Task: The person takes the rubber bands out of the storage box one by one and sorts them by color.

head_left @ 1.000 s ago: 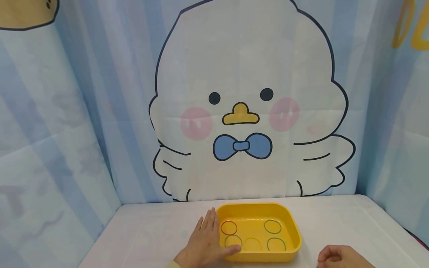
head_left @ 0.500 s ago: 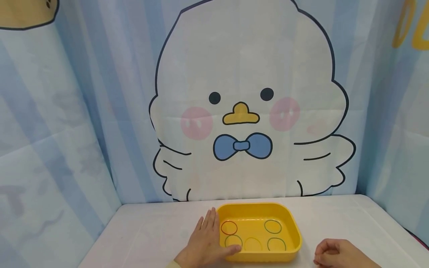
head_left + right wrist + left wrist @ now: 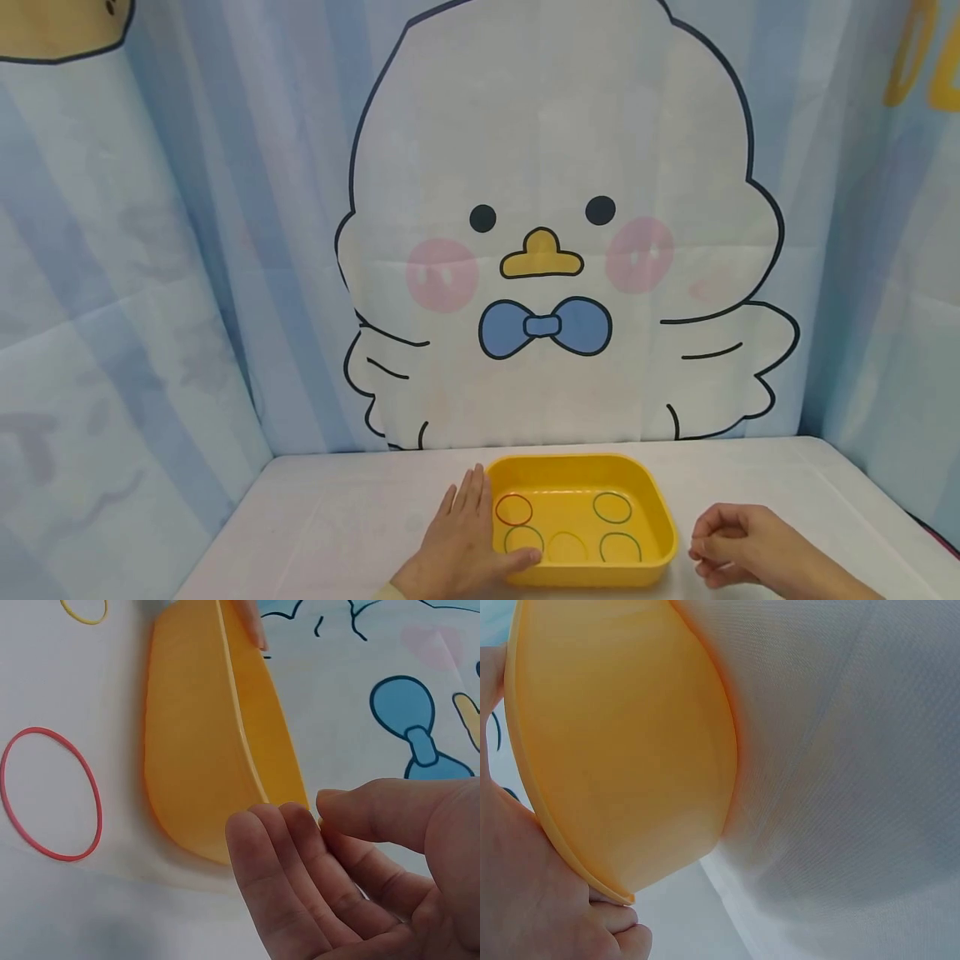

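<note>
My left hand (image 3: 465, 542) rests against the left side of a yellow tray (image 3: 592, 576), fingers straight along its outer wall and thumb over the front rim. Inside the tray lie a red rubber band (image 3: 513, 495), a yellow rubber band (image 3: 567, 532) and several green ones. My right hand (image 3: 750, 542) hovers to the right of the tray, thumb and index finger pinched together. A small yellow bit (image 3: 321, 823), apparently a yellow rubber band, shows at those fingertips; the rest is hidden by the fingers.
In the right wrist view, another red rubber band (image 3: 100, 812) and another yellow rubber band (image 3: 90, 622) lie on the white tabletop in front of the tray. Behind the table hangs a blue and white curtain (image 3: 540, 400) with a cartoon bird.
My right hand has risen from the lower edge of the head view and moved forward, closer to the tray's right side. The left hand and tray stay in place.
</note>
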A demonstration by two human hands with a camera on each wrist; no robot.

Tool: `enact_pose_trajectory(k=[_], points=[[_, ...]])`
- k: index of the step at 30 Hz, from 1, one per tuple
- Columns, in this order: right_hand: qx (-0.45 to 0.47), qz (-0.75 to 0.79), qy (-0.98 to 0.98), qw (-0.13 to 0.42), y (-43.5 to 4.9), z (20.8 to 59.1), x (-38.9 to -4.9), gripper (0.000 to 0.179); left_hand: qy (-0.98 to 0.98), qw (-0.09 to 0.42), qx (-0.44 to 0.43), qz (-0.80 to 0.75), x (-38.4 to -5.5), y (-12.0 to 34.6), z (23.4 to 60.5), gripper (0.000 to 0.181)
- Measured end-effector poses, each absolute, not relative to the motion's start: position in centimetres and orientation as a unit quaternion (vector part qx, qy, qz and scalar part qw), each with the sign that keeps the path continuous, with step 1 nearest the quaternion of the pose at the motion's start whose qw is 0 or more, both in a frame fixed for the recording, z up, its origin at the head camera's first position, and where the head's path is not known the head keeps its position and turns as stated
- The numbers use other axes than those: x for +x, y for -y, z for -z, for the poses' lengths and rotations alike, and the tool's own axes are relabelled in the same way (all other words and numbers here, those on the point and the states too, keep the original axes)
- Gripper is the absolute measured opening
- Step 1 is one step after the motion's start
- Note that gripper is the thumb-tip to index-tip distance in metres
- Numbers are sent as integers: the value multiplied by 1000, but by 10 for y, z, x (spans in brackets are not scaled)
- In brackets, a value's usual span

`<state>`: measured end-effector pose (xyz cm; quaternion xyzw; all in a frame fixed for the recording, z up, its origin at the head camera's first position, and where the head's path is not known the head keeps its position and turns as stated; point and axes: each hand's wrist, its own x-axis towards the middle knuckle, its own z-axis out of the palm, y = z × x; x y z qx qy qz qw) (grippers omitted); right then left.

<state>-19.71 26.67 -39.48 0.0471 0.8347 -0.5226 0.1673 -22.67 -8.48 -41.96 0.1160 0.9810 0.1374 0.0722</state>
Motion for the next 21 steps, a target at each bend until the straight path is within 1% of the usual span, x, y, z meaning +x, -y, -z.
enact_pose_trajectory(k=[3,9,21], points=[[54,522,-836,159,-261,390,-199,13,-981,71,115,-141,-227,85,420,123],[41,524,-835,162,-257,386,-202,13,-981,72,115,-136,-227,85,420,123],[15,538,-824,174,-250,381,-209,23,-981,69,124,-132,-225,85,418,123]])
